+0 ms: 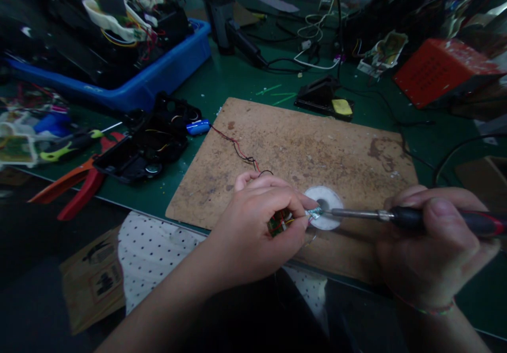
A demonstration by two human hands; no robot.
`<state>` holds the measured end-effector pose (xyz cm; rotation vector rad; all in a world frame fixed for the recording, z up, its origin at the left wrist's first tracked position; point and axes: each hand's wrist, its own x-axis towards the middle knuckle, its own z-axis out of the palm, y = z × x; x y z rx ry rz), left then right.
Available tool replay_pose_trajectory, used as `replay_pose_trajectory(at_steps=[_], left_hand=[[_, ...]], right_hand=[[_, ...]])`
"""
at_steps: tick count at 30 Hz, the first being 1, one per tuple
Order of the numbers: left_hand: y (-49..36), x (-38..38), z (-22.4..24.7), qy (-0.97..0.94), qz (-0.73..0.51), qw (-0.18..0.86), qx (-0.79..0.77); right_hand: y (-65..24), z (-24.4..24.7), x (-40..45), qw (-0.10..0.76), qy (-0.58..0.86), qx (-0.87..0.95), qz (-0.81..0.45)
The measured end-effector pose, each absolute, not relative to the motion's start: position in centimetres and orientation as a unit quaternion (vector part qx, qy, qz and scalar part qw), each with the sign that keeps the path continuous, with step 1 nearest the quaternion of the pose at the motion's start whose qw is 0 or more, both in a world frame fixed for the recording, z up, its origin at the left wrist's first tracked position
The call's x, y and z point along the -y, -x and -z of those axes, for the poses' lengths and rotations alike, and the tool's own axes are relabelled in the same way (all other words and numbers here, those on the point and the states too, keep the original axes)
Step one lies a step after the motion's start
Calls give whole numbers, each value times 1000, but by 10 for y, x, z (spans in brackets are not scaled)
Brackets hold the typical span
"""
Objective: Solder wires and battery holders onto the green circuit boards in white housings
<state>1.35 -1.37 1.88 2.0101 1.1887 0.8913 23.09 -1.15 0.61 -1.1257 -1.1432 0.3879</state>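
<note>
My left hand [261, 215] is closed around a small green circuit board [279, 223] with fine wires. A little piece of board [315, 213] pokes out past its thumb and fingertips. My right hand [435, 242] grips the black handle of a soldering iron [356, 213], whose tip points left and reaches that small piece; whether it touches cannot be made out. Beneath the tip lies a white solder spool [333, 222] on a brown wooden board [317, 157]. Red and black wires [241, 155] run from a blue battery [198, 127] toward my left hand.
Left of the board lie an open black housing [146, 141], red-handled pliers [85, 184] and a yellow-green screwdriver [71, 146]. A blue bin [166, 67] full of parts stands behind. At the back are an iron stand with yellow sponge [341, 107] and a red box [443, 73].
</note>
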Motion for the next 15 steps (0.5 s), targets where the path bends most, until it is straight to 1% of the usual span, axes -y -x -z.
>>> replay_pose_trajectory(at_steps=[5,7,10,15], left_hand=[[-13,14,-19,-762,-335,320,-452],[-12,15,-20,-763,-337,318,-451],[-12,15,-20,-763,-337,319,-450],[-13,14,-19,-765,-336,313,-451]], right_hand=[[-229,-3,7,710,483,490,-150],[-229,-2,9,704,492,495,-133],[-233,0,13,663,523,518,-139],[-234,-2,20,566,496,629,-194]])
